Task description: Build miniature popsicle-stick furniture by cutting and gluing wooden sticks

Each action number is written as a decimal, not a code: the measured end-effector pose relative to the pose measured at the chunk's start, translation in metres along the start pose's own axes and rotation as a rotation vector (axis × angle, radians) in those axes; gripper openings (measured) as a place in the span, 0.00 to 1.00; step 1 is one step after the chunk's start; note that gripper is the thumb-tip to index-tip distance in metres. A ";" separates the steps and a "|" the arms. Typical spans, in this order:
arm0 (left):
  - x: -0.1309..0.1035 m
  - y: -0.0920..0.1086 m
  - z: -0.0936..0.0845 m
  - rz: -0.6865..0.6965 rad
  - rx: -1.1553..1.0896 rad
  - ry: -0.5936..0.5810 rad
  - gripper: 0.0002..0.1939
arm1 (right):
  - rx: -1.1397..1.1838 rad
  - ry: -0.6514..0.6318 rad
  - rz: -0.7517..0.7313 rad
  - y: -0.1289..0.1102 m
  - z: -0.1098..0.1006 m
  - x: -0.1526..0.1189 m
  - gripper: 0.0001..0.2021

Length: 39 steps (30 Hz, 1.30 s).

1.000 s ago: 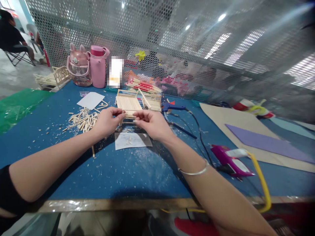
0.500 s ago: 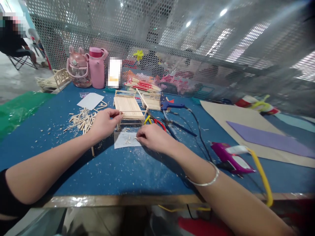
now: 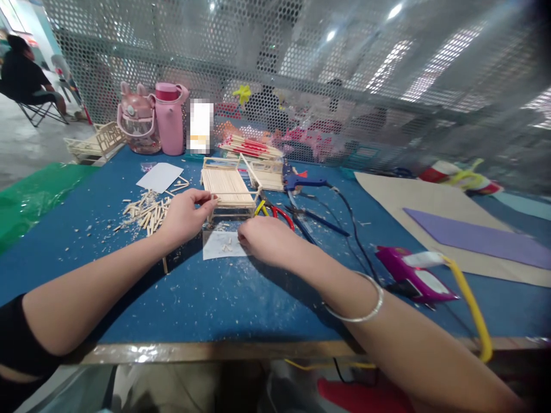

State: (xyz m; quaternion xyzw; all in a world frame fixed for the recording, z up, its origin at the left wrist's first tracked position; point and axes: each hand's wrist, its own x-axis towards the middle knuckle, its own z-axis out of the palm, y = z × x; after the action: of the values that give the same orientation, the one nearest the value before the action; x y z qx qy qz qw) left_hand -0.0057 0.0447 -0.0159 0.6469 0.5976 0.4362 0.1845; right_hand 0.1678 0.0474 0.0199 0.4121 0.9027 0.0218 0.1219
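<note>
A small bed-like model made of thin wooden sticks (image 3: 228,186) stands on the blue table. My left hand (image 3: 187,215) is closed in a pinch at the model's near left corner. Just in front of the model lies a white paper (image 3: 215,248) with several tiny cut stick pieces (image 3: 227,247) on it. My right hand (image 3: 269,238) is over the paper's right edge, its fingers drawn together; what lies between the fingertips is hidden. Beside my left hand is a heap of short cut sticks (image 3: 148,215).
Pliers with red and yellow handles (image 3: 282,215) and a blue glue gun (image 3: 307,182) lie right of the model. Farther right are a purple device (image 3: 417,275) with a yellow strap and a purple sheet (image 3: 473,238). Pink bottles (image 3: 170,123) stand behind, before a perforated metal screen (image 3: 172,34).
My right fingers have curled slightly inward over the paper, and the small stick piece seen at their tips no longer shows. My left hand keeps its pinch at the model. The view has shifted slightly.
</note>
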 end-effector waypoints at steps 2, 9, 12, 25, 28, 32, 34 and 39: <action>0.000 0.000 0.000 -0.013 -0.008 -0.005 0.10 | 0.042 -0.019 -0.027 0.005 0.002 0.000 0.12; 0.001 0.001 0.001 -0.044 -0.027 -0.006 0.10 | 0.293 0.059 -0.089 0.018 0.000 0.004 0.09; 0.000 0.002 0.001 -0.018 -0.044 -0.013 0.09 | 0.326 0.115 -0.120 0.018 -0.004 0.008 0.08; -0.001 0.006 0.004 -0.004 -0.054 0.008 0.12 | 0.293 0.089 -0.171 0.025 0.002 -0.001 0.09; 0.000 0.007 0.002 -0.044 -0.055 -0.018 0.14 | 0.280 0.074 -0.145 0.027 0.003 -0.003 0.10; 0.004 0.009 -0.001 -0.064 -0.051 -0.080 0.14 | 0.313 0.071 -0.068 0.028 0.002 -0.004 0.10; 0.005 0.010 -0.002 -0.059 -0.040 -0.103 0.14 | 0.315 0.057 -0.034 0.027 0.000 -0.005 0.09; 0.001 0.009 -0.001 -0.065 -0.009 -0.034 0.13 | 0.241 0.047 -0.023 0.024 0.001 -0.004 0.09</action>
State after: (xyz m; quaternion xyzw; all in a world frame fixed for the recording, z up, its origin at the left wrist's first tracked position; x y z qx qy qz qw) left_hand -0.0006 0.0438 -0.0082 0.6337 0.6130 0.4218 0.2116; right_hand 0.1884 0.0604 0.0226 0.4127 0.9060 -0.0787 0.0506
